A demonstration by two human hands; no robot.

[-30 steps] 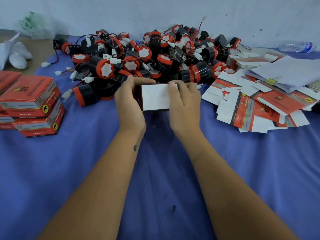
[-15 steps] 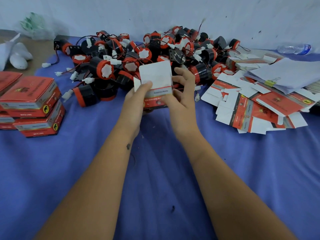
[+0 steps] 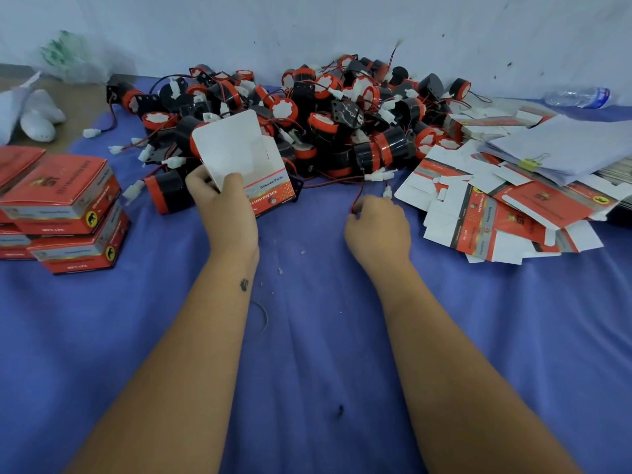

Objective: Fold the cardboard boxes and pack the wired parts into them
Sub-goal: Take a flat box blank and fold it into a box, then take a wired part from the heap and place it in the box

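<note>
My left hand (image 3: 224, 203) grips a folded red-and-white cardboard box (image 3: 254, 165) with its lid flap standing open, held at the near edge of the parts pile. My right hand (image 3: 378, 225) pinches a thin red wire (image 3: 359, 191) that runs back to a white connector (image 3: 378, 174) at the front of the pile. A big heap of black-and-red round wired parts (image 3: 325, 114) lies along the wall behind both hands.
Closed red boxes (image 3: 65, 206) are stacked at the left. Flat unfolded box blanks (image 3: 496, 213) fan out at the right, with clipped white papers (image 3: 564, 148) over them and a water bottle (image 3: 578, 97) behind. Everything sits on a blue cloth (image 3: 307, 336).
Both hands were working the box together; now my left hand alone holds it, shifted left with the lid open. My right hand let go and moved right onto a red wire.
</note>
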